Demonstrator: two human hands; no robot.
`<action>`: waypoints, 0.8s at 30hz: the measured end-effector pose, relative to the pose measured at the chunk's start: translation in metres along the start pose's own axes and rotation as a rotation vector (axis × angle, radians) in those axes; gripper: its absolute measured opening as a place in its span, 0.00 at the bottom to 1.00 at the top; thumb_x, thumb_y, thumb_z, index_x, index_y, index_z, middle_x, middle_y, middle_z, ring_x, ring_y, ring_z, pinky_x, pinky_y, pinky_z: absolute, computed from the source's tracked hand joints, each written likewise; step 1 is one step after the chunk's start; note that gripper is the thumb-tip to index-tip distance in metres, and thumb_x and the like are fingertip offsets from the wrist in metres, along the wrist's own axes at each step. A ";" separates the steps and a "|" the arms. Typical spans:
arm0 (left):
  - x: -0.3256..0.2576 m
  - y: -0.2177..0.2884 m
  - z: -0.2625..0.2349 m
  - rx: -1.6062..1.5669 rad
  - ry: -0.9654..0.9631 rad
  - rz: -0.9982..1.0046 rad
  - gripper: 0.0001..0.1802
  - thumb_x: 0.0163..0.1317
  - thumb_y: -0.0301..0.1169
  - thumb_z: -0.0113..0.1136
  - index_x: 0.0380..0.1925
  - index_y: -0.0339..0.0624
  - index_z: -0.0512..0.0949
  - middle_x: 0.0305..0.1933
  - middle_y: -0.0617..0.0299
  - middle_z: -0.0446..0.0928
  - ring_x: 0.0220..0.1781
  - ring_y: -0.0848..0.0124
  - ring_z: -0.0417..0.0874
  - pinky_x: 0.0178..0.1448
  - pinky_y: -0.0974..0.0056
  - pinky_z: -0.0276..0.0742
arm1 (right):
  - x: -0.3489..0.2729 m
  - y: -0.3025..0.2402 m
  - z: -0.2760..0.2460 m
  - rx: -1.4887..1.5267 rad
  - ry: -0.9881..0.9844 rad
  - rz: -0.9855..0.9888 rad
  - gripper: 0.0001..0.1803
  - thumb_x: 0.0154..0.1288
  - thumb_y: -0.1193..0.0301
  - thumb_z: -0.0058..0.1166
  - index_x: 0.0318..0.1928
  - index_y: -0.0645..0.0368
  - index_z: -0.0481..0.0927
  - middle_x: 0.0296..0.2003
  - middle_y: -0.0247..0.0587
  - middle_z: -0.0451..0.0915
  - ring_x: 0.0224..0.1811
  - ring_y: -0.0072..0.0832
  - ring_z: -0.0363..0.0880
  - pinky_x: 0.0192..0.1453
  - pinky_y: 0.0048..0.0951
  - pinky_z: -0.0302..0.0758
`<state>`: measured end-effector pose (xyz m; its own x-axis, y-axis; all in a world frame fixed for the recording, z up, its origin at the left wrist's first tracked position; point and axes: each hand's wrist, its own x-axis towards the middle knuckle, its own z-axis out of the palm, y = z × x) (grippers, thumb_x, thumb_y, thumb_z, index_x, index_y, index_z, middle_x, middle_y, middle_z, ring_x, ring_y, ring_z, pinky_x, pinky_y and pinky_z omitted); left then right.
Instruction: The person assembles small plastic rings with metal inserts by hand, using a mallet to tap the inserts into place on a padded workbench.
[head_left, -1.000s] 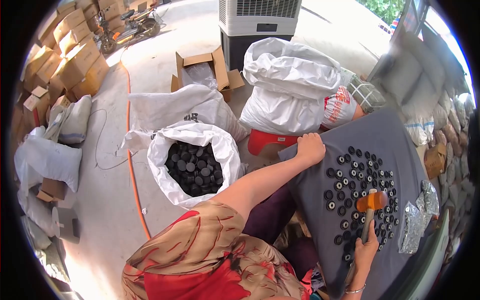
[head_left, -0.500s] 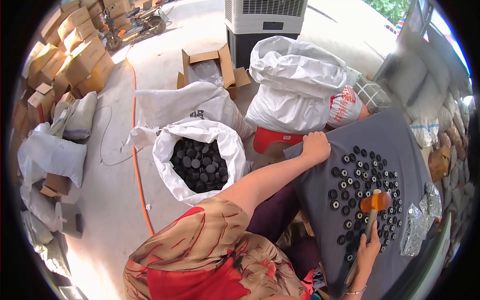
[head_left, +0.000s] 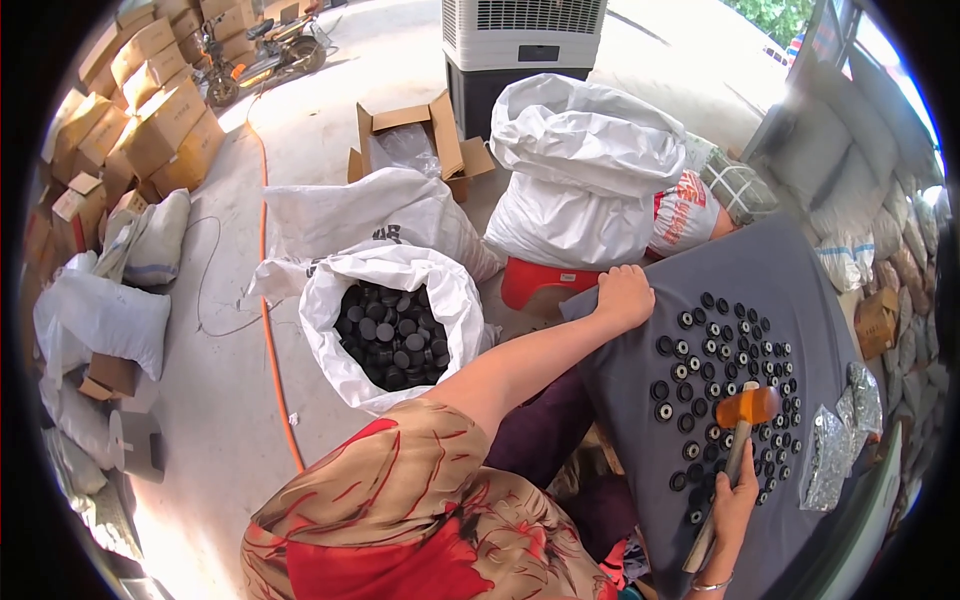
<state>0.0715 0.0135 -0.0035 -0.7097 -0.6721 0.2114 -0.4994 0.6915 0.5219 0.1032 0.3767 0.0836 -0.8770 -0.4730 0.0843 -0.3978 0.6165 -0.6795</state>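
Note:
My right hand (head_left: 735, 505) is wrapped round the handle of a mallet with an orange head (head_left: 748, 408). The mallet's head is over many small round black caps, some with pale ring-shaped centres (head_left: 664, 411), spread across a grey cloth-covered table (head_left: 650, 490). Whether the head touches a cap cannot be made out. At the table's far left edge, my left hand (head_left: 625, 297) rests with its fingers curled over the border; its palm is hidden. To the left of that arm stands an open white sack (head_left: 330, 350) holding many black discs (head_left: 395, 335).
Silvery plastic packets (head_left: 828, 460) lie at the table's right side. Beyond it, a white sack (head_left: 575, 215) sits on a red stool (head_left: 530, 282). An open carton (head_left: 450, 140), an air cooler (head_left: 520, 60) and an orange hose (head_left: 266, 330) are on the floor.
The view has shifted slightly, moving the scene a little left. Mallet and right hand stay over nearly the same caps, and the left hand keeps its place on the edge.

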 end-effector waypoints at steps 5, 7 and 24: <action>-0.006 0.002 -0.001 -0.009 -0.010 0.003 0.23 0.61 0.45 0.56 0.43 0.34 0.75 0.44 0.48 0.79 0.49 0.55 0.80 0.52 0.51 0.74 | -0.005 0.003 0.003 0.166 0.007 0.140 0.41 0.56 0.89 0.47 0.72 0.50 0.62 0.37 0.34 0.77 0.22 0.16 0.66 0.26 0.20 0.69; -0.008 0.007 0.002 -0.026 -0.030 0.024 0.23 0.61 0.45 0.56 0.44 0.33 0.75 0.44 0.47 0.79 0.49 0.54 0.80 0.52 0.50 0.74 | -0.010 0.006 -0.001 0.213 0.038 0.142 0.41 0.56 0.89 0.47 0.71 0.51 0.62 0.37 0.34 0.78 0.21 0.15 0.65 0.25 0.20 0.68; 0.011 0.001 0.011 0.102 -0.065 0.086 0.26 0.63 0.46 0.49 0.42 0.29 0.77 0.44 0.41 0.80 0.48 0.47 0.82 0.53 0.47 0.76 | 0.014 -0.010 0.004 -0.037 0.111 -0.093 0.36 0.59 0.76 0.56 0.69 0.49 0.65 0.45 0.53 0.82 0.44 0.31 0.83 0.51 0.28 0.74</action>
<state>0.0577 0.0093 -0.0094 -0.7811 -0.5927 0.1965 -0.4805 0.7716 0.4169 0.0958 0.3613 0.0892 -0.8596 -0.4575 0.2275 -0.4866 0.5972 -0.6377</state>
